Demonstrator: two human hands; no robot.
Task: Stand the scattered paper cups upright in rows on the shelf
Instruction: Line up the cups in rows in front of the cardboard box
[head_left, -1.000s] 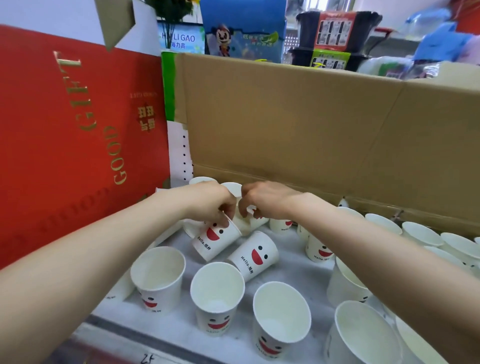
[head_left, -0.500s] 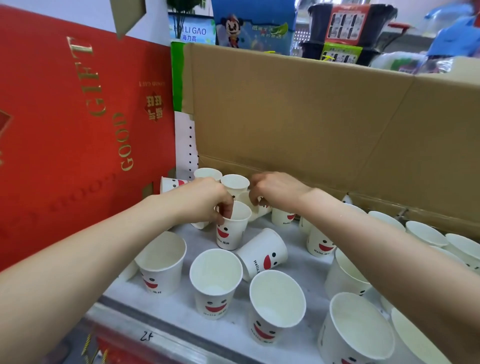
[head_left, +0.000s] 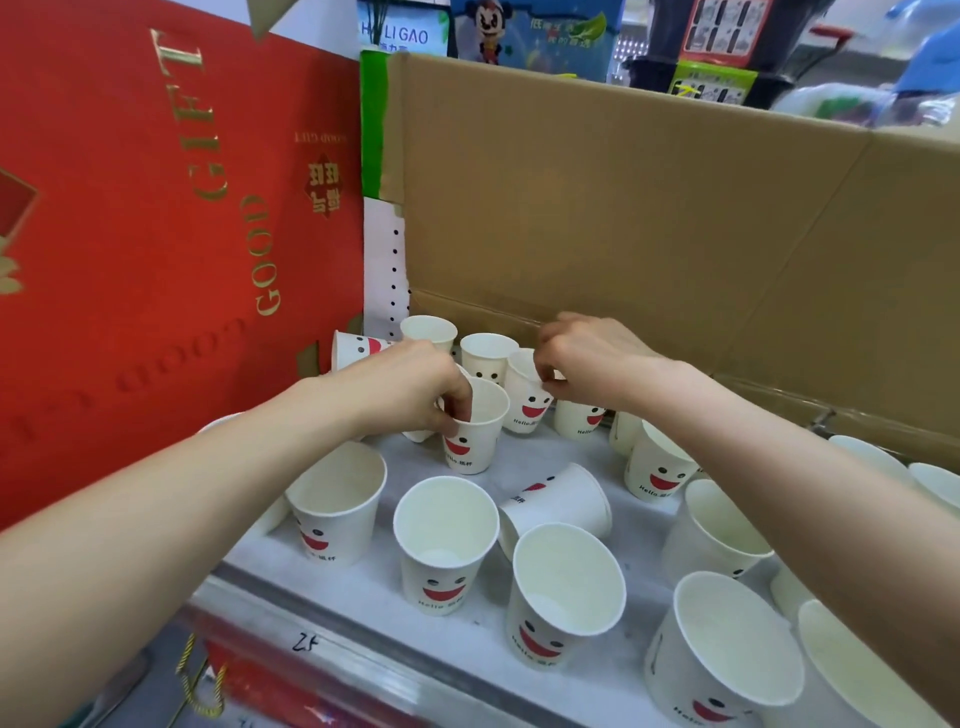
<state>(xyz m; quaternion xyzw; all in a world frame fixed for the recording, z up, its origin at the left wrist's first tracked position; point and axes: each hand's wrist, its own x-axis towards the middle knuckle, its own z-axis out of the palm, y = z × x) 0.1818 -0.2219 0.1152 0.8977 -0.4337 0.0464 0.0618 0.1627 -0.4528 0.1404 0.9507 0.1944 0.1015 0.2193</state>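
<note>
The cup pinched at its rim by the left hand was tilted a second ago. It is now stood upright on the shelf, mouth up. The second cup, tipped over under the right hand before, is now raised almost upright with its face showing, and is held by the rim, slightly tilted.

A shop: red gift box, boxed goods (shelf edge numbered).
</note>
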